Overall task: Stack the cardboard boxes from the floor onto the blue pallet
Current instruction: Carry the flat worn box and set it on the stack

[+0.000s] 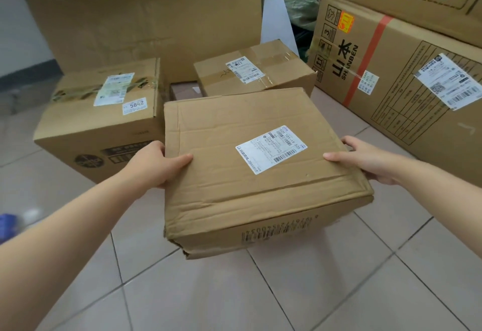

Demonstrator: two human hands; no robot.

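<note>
Two hands (154, 163) (365, 161), one held box (250, 174), two behind (104, 119) (253, 69)

Bare forearms, no sleeves, ringless fingers

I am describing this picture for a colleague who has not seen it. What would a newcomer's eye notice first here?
First comes the creased cardboard box in the centre, held above the tiled floor between the left hand and the right hand, each gripping one side. Next, the large box with red tape printed SHANBEN on the right. Then the box with the sticker 5842 on the floor at the left.
</note>
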